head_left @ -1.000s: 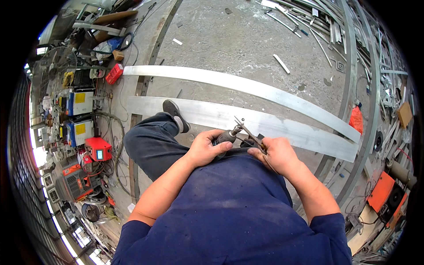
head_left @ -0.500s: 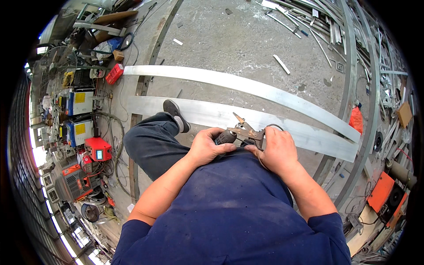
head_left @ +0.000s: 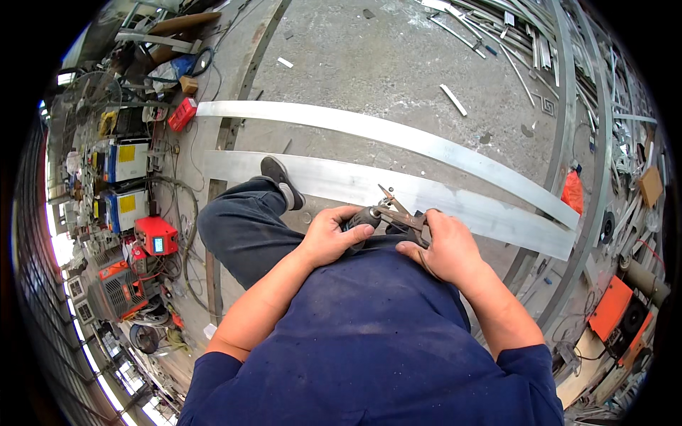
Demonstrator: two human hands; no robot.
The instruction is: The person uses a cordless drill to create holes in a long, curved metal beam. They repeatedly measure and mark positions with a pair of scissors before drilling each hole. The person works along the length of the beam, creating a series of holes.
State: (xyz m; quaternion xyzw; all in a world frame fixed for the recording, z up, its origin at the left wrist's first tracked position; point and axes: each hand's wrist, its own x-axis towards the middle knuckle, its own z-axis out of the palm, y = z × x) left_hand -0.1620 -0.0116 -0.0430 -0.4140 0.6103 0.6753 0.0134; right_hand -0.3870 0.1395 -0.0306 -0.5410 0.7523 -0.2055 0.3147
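My left hand is closed around a dark, rounded tool with a bright metal nose; much of its body is hidden by my fingers. My right hand grips a rusty plier-like tool, whose two long narrow jaws stand apart and point left and away from me. One jaw comes up to the metal nose of the dark tool; whether they touch I cannot tell. Both hands are close together in front of my shirt. Beyond them lies a wide flat metal bar.
A second long metal bar lies farther off, beside my shoe. Steel rails run along the left and right. Red machine and cables stand left. Scrap strips lie far right; an orange machine stands right.
The plier-like tool has turned slightly in my right hand, and its jaws have shifted. A dark loop beside my right fingers no longer shows. My left hand has hardly moved.
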